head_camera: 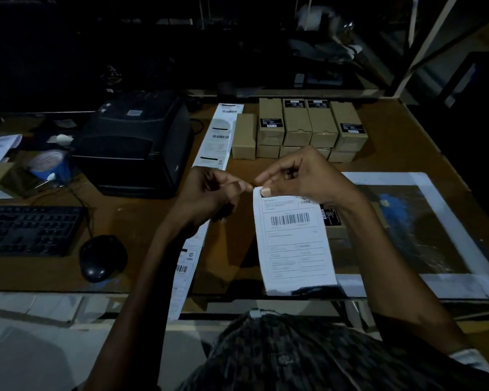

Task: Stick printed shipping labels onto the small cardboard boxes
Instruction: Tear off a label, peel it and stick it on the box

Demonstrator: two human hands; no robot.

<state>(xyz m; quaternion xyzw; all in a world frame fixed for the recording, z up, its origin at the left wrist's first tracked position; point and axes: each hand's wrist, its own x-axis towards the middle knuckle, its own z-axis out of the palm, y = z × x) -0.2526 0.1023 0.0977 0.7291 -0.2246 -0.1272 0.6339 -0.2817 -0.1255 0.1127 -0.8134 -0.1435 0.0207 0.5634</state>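
Note:
A white shipping label [294,244] with a barcode hangs above the desk, pinched at its top left corner by my right hand [299,176]. My left hand [215,190] is right beside that corner, its fingertips pinching at the label's edge. Under the label lies a small cardboard box [333,224] with a black sticker, mostly hidden. A group of small cardboard boxes [297,128] stands at the back of the desk, some with black stickers. A long strip of printed labels [218,136] runs from the back down past my left forearm.
A black label printer [139,142] stands at left, with a keyboard [29,230] and mouse [102,258] in front of it. A blue tape roll [51,165] sits at far left. A dark mat with white border [435,230] lies at right.

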